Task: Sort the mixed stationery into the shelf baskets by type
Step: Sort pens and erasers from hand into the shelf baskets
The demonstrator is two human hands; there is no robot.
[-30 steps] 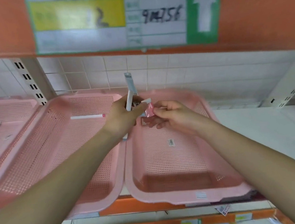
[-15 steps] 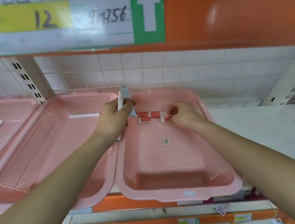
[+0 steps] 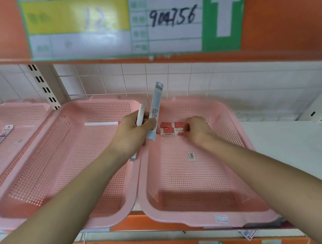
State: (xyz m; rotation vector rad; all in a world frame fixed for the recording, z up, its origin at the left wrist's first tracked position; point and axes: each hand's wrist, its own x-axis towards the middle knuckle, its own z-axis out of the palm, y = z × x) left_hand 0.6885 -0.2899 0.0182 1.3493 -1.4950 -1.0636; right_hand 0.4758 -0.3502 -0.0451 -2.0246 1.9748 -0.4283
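– Logging the left hand first: what's in it?
– Clenched round two items, both near upright: a white pen and a long grey packet, held over the seam between middle basket and right basket.
– And the right hand?
– Down in the right basket, far end, fingers curled against the red erasers. Pinching one or merely touching: cannot tell.
– Other stock?
– One loose pen lying in the middle basket.
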